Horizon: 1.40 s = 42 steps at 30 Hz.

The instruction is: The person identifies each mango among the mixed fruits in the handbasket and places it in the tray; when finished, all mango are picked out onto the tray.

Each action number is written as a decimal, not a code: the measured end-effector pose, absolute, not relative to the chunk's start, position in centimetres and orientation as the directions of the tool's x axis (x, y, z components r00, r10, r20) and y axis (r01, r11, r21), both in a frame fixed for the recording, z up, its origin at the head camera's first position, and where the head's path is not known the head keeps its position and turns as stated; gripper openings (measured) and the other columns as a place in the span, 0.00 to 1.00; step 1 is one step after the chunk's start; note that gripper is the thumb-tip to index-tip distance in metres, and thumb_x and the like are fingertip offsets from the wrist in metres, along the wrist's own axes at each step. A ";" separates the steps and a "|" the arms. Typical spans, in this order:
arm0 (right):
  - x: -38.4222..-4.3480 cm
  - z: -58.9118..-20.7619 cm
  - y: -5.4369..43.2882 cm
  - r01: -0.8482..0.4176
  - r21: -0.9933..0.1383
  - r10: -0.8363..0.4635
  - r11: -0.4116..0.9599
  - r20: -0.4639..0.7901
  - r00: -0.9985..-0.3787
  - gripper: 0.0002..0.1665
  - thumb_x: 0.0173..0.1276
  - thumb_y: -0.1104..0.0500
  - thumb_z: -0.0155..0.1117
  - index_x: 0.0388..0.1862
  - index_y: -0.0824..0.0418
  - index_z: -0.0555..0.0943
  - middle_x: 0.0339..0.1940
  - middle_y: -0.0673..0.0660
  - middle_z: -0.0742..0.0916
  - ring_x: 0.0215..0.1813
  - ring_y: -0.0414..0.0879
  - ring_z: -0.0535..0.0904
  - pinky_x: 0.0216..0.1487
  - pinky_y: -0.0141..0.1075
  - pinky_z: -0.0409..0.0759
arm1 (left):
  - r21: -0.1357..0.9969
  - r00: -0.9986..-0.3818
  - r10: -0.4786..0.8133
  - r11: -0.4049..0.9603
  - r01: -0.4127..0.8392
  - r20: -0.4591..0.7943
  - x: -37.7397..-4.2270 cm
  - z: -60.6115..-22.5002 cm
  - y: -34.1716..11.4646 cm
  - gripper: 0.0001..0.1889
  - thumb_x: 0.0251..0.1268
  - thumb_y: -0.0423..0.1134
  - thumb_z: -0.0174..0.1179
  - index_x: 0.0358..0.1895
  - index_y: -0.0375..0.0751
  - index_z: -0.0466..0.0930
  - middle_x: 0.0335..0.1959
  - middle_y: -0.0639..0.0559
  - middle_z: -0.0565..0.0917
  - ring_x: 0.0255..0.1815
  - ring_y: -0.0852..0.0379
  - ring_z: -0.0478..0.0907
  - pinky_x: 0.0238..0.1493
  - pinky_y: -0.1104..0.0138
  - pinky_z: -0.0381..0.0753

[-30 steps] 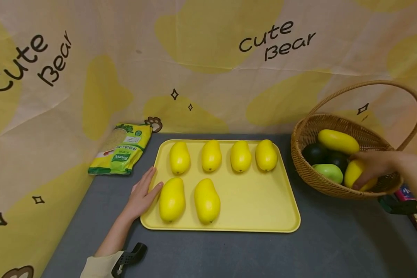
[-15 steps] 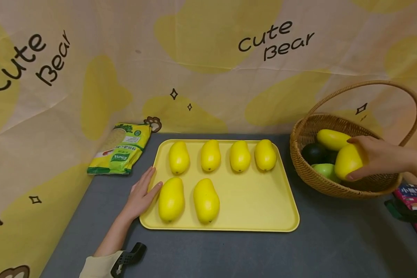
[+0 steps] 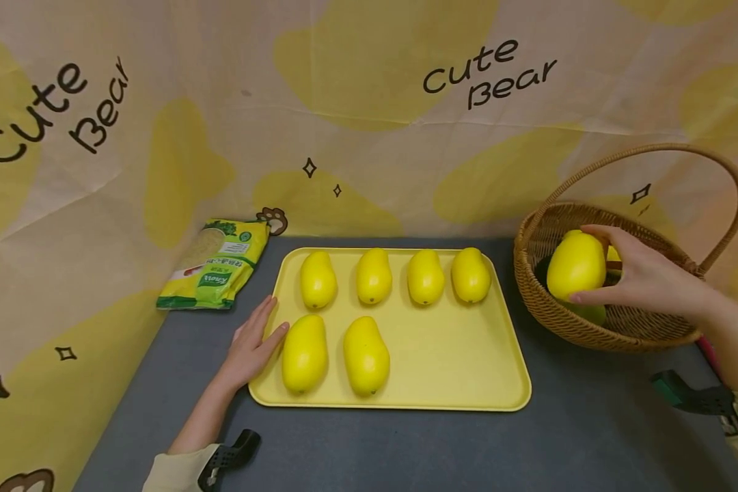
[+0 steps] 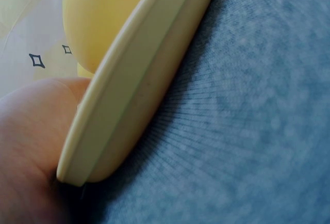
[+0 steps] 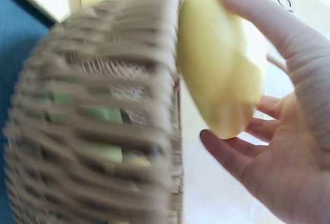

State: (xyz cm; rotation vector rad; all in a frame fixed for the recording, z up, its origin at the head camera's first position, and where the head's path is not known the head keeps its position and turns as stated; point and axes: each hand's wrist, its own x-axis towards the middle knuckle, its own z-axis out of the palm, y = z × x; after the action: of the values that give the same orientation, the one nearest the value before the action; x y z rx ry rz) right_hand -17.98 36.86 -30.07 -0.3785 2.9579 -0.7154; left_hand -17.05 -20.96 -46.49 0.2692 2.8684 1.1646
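Note:
Above the left part of the wicker basket (image 3: 566, 331), my right hand (image 3: 646, 273) grips a yellow mango (image 3: 577, 265) between thumb and fingers. The right wrist view shows this mango (image 5: 221, 59) at the basket's rim. Under it in the basket, a green fruit (image 3: 590, 313) and part of another yellow fruit (image 3: 613, 256) show; the rest is hidden. My left hand (image 3: 250, 348) lies with straight fingers against the left edge of the yellow tray (image 3: 449, 362). On the tray stand four mangoes along the back and two in front, including a front-left mango (image 3: 305, 354) near my thumb.
A yellow-green Knorr bag (image 3: 215, 263) lies on the dark table (image 3: 369, 451) left of the tray. The basket's tall handle (image 3: 670, 146) arches over its opening. A printed cloth (image 3: 369, 137) hangs right behind the tray and basket.
My right hand has lifted the mango from among the fruit in the basket and carried it left and up over the basket's left side. My left hand has stayed at the tray's edge.

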 end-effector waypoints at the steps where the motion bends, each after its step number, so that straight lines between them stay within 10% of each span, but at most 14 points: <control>1: -17.8 -30.1 36.6 -0.219 -0.471 -0.250 0.854 -0.004 -0.968 0.67 0.52 0.50 0.80 0.78 0.63 0.46 0.70 0.74 0.60 0.62 0.73 0.62 0.48 0.69 0.68 | 0.696 -0.984 0.174 0.703 0.147 0.033 -17.0 -46.5 -20.9 0.37 0.77 0.55 0.45 0.77 0.35 0.48 0.78 0.36 0.48 0.76 0.36 0.45 0.68 0.40 0.40; 8: -16.9 -30.2 34.4 -0.259 -0.607 -0.296 0.751 0.041 -0.954 0.64 0.54 0.56 0.79 0.79 0.54 0.46 0.74 0.67 0.58 0.66 0.75 0.62 0.50 0.71 0.67 | 0.692 -0.984 0.176 0.706 0.150 0.034 -17.1 -46.5 -20.8 0.37 0.77 0.54 0.44 0.77 0.34 0.47 0.78 0.36 0.48 0.76 0.37 0.45 0.68 0.40 0.40; 15: -16.4 -31.0 31.2 -0.387 -0.686 -0.388 0.617 0.163 -0.907 0.64 0.48 0.64 0.82 0.78 0.54 0.52 0.73 0.55 0.62 0.66 0.44 0.63 0.53 0.15 0.66 | 0.688 -0.984 0.174 0.710 0.147 0.030 -17.1 -46.4 -20.9 0.37 0.77 0.54 0.45 0.77 0.33 0.48 0.78 0.35 0.48 0.76 0.36 0.45 0.68 0.40 0.40; 24: -15.7 -33.8 27.5 -0.471 -0.687 -0.470 0.553 0.210 -0.857 0.66 0.46 0.58 0.84 0.78 0.53 0.53 0.75 0.53 0.60 0.69 0.41 0.62 0.58 0.19 0.66 | 0.695 -0.985 0.172 0.704 0.145 0.030 -17.0 -46.4 -21.0 0.37 0.77 0.54 0.45 0.77 0.33 0.47 0.78 0.35 0.48 0.76 0.36 0.45 0.68 0.39 0.39; 31: -15.6 -36.6 25.5 -0.454 -0.713 -0.514 0.534 0.152 -0.844 0.65 0.46 0.50 0.84 0.77 0.51 0.53 0.75 0.52 0.61 0.72 0.46 0.59 0.63 0.53 0.70 | 0.692 -0.985 0.170 0.707 0.145 0.032 -17.0 -46.3 -20.9 0.37 0.77 0.54 0.45 0.77 0.33 0.47 0.77 0.35 0.48 0.76 0.36 0.45 0.68 0.40 0.39; 42: -15.5 -39.7 23.1 -0.426 -0.751 -0.568 0.505 0.082 -0.819 0.65 0.44 0.42 0.83 0.75 0.53 0.54 0.74 0.53 0.63 0.71 0.46 0.61 0.65 0.52 0.69 | 0.695 -0.984 0.170 0.703 0.152 0.043 -16.9 -46.4 -20.8 0.37 0.77 0.53 0.45 0.77 0.33 0.48 0.77 0.35 0.48 0.76 0.37 0.45 0.69 0.40 0.39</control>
State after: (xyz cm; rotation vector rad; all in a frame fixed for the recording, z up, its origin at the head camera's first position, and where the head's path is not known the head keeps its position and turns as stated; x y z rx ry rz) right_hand -15.53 23.06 -39.68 -0.8569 2.5696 -1.2075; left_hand -16.93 -20.84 -46.39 0.2719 2.8763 1.1697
